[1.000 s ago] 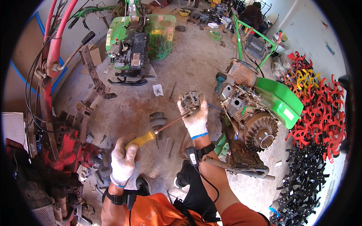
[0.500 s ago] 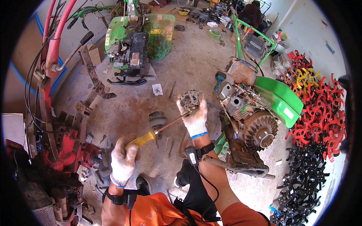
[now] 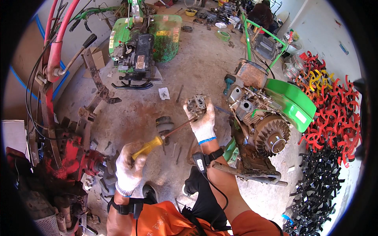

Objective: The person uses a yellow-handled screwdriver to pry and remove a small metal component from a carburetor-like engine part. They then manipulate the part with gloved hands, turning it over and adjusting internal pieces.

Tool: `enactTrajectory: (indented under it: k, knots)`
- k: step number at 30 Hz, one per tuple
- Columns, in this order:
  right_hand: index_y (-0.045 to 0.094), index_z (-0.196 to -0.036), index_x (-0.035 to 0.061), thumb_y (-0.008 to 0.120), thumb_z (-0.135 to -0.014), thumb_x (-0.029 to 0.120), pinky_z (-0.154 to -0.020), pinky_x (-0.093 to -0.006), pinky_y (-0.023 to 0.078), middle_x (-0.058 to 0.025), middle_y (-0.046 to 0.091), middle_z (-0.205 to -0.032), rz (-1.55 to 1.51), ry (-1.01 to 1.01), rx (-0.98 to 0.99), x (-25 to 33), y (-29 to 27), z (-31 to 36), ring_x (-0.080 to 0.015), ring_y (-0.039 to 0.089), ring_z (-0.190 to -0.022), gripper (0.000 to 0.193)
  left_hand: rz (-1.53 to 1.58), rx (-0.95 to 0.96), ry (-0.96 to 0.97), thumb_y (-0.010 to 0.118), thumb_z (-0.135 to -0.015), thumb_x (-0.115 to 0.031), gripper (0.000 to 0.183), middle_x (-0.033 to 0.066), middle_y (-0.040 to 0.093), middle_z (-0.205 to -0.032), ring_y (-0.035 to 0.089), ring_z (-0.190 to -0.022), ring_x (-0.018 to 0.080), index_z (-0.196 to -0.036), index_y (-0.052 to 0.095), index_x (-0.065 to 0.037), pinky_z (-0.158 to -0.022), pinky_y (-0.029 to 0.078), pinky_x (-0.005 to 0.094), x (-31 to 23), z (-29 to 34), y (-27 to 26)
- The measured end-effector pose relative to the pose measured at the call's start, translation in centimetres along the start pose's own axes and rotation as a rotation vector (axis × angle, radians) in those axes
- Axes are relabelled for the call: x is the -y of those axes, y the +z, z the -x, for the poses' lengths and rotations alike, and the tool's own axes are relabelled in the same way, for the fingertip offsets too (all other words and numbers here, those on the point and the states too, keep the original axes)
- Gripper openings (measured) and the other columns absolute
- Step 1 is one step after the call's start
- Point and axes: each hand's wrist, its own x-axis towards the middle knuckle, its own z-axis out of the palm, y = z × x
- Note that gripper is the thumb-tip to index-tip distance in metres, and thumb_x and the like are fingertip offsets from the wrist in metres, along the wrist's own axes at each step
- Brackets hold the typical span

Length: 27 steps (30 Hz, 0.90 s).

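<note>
My left hand (image 3: 130, 167), in a white work glove, is closed round the yellow handle of a screwdriver (image 3: 149, 146). The long shaft points up and to the right, its tip reaching the underside of a carburetor (image 3: 196, 104). Whether the tip sits in a screw is hidden. My right hand (image 3: 204, 121), gloved as well, grips the dirty metal carburetor, with the thumb and fingers on either side and its round bore facing up. Right of this hand stands a partly stripped engine (image 3: 252, 106) with a rusty finned flywheel (image 3: 272, 135).
A green tiller (image 3: 138, 55) stands at the back left, a red machine (image 3: 67, 157) at the left. Red tiller blades (image 3: 330, 114) and black blades (image 3: 315, 192) are heaped along the right wall. A round dark part (image 3: 164, 125) and loose tools lie on the floor. Another person (image 3: 260, 15) is far back.
Very little differs. Both hands keep their grips, and the carburetor has shifted slightly left while the screwdriver stays against it.
</note>
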Motion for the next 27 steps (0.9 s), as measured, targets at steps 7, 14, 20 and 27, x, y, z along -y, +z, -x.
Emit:
enactTrajectory:
  k: [7,14,20,27]
  knots:
    - [0.069,-0.121,0.0083,0.064,-0.109,0.043,-0.093,-0.0554,0.066,-0.0115,0.076,-0.115,0.007,-0.006,0.037,-0.1,-0.2,0.0,-0.0416,0.074,-0.109,0.037,-0.070,-0.036,0.263,0.077,-0.096,-0.002,0.027,0.0171,0.069,-0.128,0.070,-0.110,0.0278,-0.122,0.066,-0.002,-0.095,0.056,0.0367,0.1,-0.7,0.3]
    - [0.069,-0.121,0.0094,0.064,-0.109,0.044,-0.091,-0.0553,0.067,-0.0118,0.076,-0.116,0.024,-0.002,0.006,-0.2,-0.2,0.1,-0.0418,0.075,-0.108,0.036,-0.265,-0.099,0.363,0.074,-0.097,-0.001,0.026,0.0182,0.069,-0.119,0.072,-0.103,0.0273,-0.122,0.067,-0.004,-0.088,0.058,0.0375,-0.2,-1.0,0.6]
    - [0.069,-0.122,0.0093,0.065,-0.109,0.044,-0.090,-0.0554,0.067,-0.0117,0.076,-0.115,0.070,-0.036,0.029,-0.2,-0.2,0.0,-0.0418,0.075,-0.108,0.037,-0.097,-0.064,-0.133,0.063,-0.110,-0.029,0.041,0.0137,0.073,-0.102,0.070,-0.086,0.0233,-0.139,0.059,0.000,-0.081,0.058,0.0361,0.3,-0.4,0.4]
    - [0.069,-0.124,0.0084,0.064,-0.110,0.044,-0.090,-0.0547,0.067,-0.0119,0.076,-0.115,0.051,-0.049,0.032,-0.1,-0.2,0.0,-0.0410,0.075,-0.107,0.039,0.126,0.047,-0.300,0.065,-0.101,-0.009,0.047,0.0133,0.065,-0.124,0.063,-0.103,0.0169,-0.145,0.052,0.000,-0.093,0.054,0.0318,0.3,-0.5,-0.1]
